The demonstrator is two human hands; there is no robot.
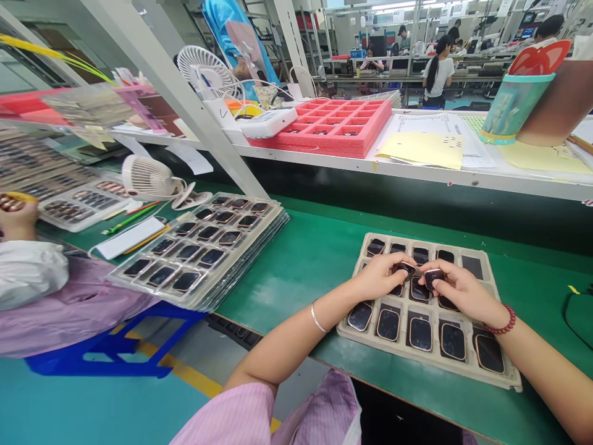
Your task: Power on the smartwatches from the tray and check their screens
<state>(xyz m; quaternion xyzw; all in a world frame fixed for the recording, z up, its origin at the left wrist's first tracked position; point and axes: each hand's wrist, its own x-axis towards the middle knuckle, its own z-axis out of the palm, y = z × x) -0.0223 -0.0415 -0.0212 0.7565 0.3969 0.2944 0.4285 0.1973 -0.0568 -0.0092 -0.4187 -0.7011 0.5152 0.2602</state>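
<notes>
Both of my hands are over a beige moulded tray (398,350) on the bench. My left hand (377,277) pinches a small dark watch screen (406,269) with a gold-coloured rim, tilted on edge. In my right hand (456,285) is a second watch screen (434,278), its dark face turned up, held between thumb and fingers. The two pieces are close together; whether they touch I cannot tell. More gold-rimmed screens lie in the tray's pockets, such as one in the front row (420,334). My hands hide part of the middle rows.
Left of me stands a stack of clear trays (204,296) filled with similar screens. A white fan (147,175) and pens lie behind it. A raised shelf (417,176) carries a red foam tray (370,145), papers and a cup (514,105). A co-worker's sleeve (32,272) shows at far left.
</notes>
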